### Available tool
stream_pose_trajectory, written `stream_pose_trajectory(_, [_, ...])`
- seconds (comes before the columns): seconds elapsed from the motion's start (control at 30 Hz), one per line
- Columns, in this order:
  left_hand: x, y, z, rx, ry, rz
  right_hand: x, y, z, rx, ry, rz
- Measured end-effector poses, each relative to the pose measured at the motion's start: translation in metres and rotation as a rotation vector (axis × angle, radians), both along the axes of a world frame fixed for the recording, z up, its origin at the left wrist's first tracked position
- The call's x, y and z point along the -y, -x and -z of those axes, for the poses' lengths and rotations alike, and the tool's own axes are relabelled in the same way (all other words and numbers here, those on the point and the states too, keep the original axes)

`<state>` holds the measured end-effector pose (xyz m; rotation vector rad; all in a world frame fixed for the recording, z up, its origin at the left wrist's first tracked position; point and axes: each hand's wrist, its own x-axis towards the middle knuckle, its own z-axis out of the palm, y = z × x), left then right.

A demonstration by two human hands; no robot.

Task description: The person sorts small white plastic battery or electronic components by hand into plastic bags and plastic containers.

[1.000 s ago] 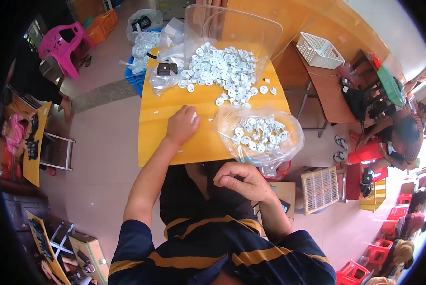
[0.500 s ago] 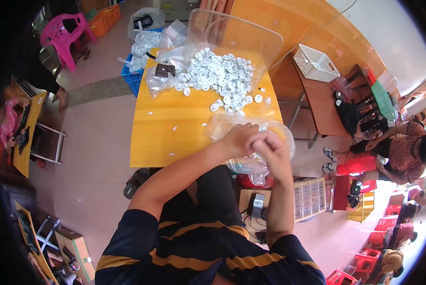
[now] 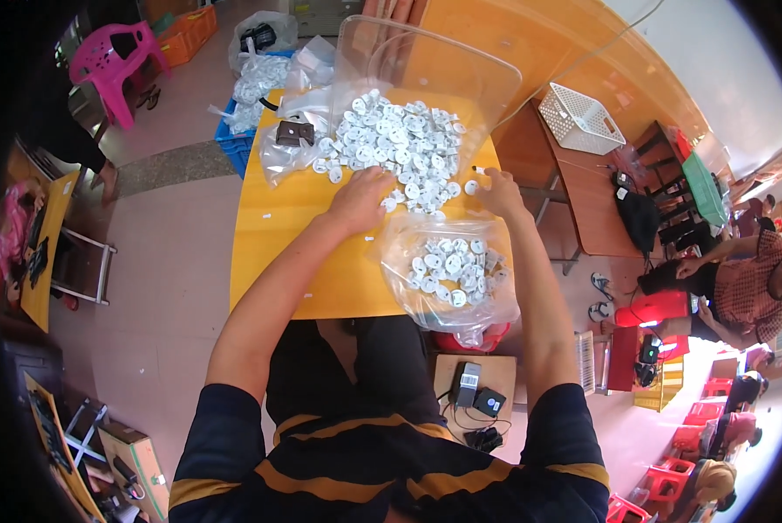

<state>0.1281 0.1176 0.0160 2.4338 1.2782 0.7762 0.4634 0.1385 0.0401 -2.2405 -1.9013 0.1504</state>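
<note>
A heap of small round white plastic parts (image 3: 400, 139) lies on the far half of the yellow table (image 3: 321, 279). My left hand (image 3: 360, 200) reaches to the heap's near left edge, its fingers spread against the outermost parts. At the heap's right side is my right hand (image 3: 501, 193), thumb and fingers apart, close to a single white disc (image 3: 471, 186). Nothing shows in either palm. Between my forearms, at the table's near edge, rests a clear plastic bag (image 3: 400, 248) with several of the same white parts (image 3: 452, 268) in it.
A clear plastic bin (image 3: 496, 74) stands tilted behind the heap. A dark brown box-shaped object (image 3: 295, 133) sits on plastic wrapping to the left. Beyond it is a blue crate (image 3: 234, 150). A white basket (image 3: 578, 118) stands on a side table at right, where a person (image 3: 740, 279) sits.
Both hands have left their place together above the bag and moved apart and away from me, to either side of the heap. The bag's contents are now uncovered.
</note>
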Motion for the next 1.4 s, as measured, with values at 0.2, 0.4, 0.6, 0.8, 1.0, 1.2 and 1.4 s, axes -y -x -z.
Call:
stream_pose_trajectory(0.2, [0.003,-0.031,-0.002,-0.125,0.022,0.220,-0.001,0.016,0.017,-0.042,0.007,-0.052])
stream_pose_trajectory(0.4, [0.006,-0.031,0.032,-0.089,-0.113,0.107,0.007,0.019,0.022,-0.112,-0.167,-0.129])
stream_pose_trajectory(0.6, [0.020,0.000,0.032,0.014,-0.104,-0.042,0.016,0.014,0.018,-0.220,-0.188,-0.089])
stream_pose_trajectory(0.8, [0.031,0.021,0.033,0.241,-0.166,-0.092,0.023,0.015,-0.016,-0.811,-0.399,-0.073])
stream_pose_trajectory(1.0, [0.037,0.020,0.027,0.202,-0.134,-0.133,0.065,0.054,-0.058,-1.625,-0.290,-0.130])
stream_pose_trajectory(1.2, [0.017,0.034,0.042,0.481,-0.226,-0.280,0.101,0.096,-0.031,-2.355,0.048,-0.323])
stream_pose_trajectory(1.4, [0.024,0.025,0.035,0.456,-0.357,-0.305,0.119,0.119,0.002,-2.508,0.198,-0.107])
